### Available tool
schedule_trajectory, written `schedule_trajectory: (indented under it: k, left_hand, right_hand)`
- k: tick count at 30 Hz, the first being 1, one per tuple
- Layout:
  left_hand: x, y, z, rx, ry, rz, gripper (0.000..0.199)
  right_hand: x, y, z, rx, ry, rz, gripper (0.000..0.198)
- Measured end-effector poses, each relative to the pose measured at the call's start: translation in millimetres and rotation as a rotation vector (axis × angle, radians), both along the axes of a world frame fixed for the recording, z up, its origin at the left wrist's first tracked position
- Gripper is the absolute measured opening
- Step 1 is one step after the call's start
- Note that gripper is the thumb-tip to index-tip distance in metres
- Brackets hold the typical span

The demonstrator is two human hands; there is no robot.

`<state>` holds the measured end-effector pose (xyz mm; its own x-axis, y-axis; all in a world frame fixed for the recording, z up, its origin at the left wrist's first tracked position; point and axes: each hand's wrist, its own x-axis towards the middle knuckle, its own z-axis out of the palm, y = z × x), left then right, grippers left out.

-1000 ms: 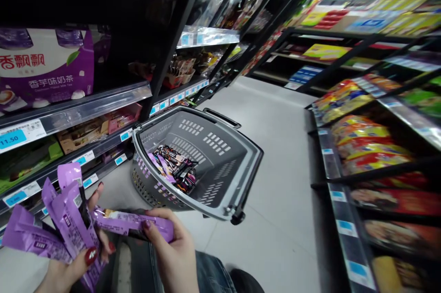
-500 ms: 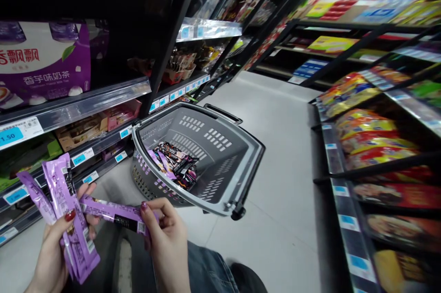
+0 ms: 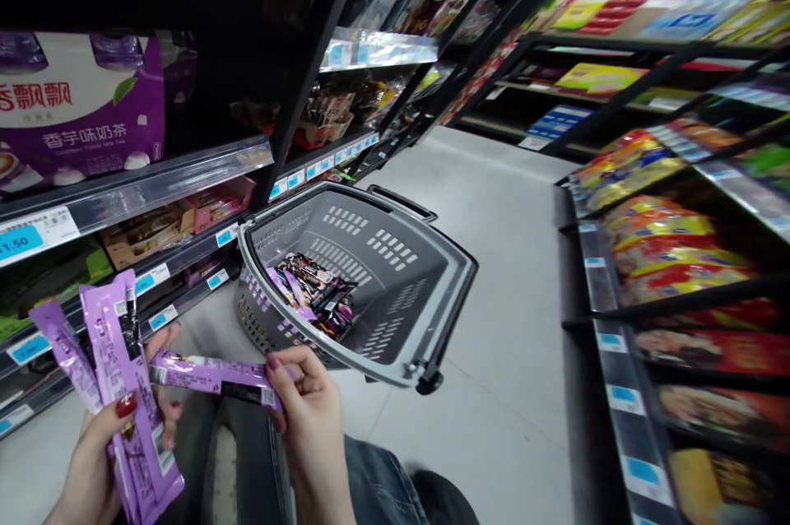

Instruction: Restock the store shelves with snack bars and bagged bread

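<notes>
My left hand [image 3: 102, 459] is closed around several purple stick packets [image 3: 114, 344], its thumb pressed across their fronts. Between the thumb and fingers of my right hand [image 3: 312, 426] is one end of a single purple stick packet [image 3: 213, 377]. That packet lies nearly level, its other end close to the fingers of my left hand; whether they touch it I cannot tell. Beyond my hands a grey shopping basket [image 3: 425, 295] stands on the floor. Purple and dark stick packets [image 3: 314, 290] lie in a heap inside it.
Shelves with price tags run along the left, bearing a purple milk tea carton [image 3: 80, 109] and small boxes [image 3: 151, 233]. Bagged snacks [image 3: 672, 245] fill the slanted shelves on the right. A pale floor aisle [image 3: 494, 262] lies between. My knees show below.
My right hand has moved slightly right with the single packet, whose left end is now a little farther from the bunch. My left hand has barely moved.
</notes>
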<state>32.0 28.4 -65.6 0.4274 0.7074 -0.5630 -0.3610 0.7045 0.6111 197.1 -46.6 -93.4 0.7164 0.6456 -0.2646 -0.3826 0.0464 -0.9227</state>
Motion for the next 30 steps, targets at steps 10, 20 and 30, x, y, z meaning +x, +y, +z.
schedule_trajectory:
  k: [10, 20, 30]
  left_hand:
    - [-4, -1, -9.4, 0.153, -0.092, -0.095, 0.074]
    - [12, 8, -9.2, -0.048, -0.079, 0.01, 0.05]
    - [31, 8, -18.6, -0.514, -0.211, 0.025, 0.04]
  right_hand:
    - [1, -5, 5, -0.041, -0.111, -0.01, 0.034]
    - [8, 6, -13, 0.094, 0.183, -0.059, 0.036]
    - [-3, 8, -36, 0.32, 0.301, 0.009, 0.053]
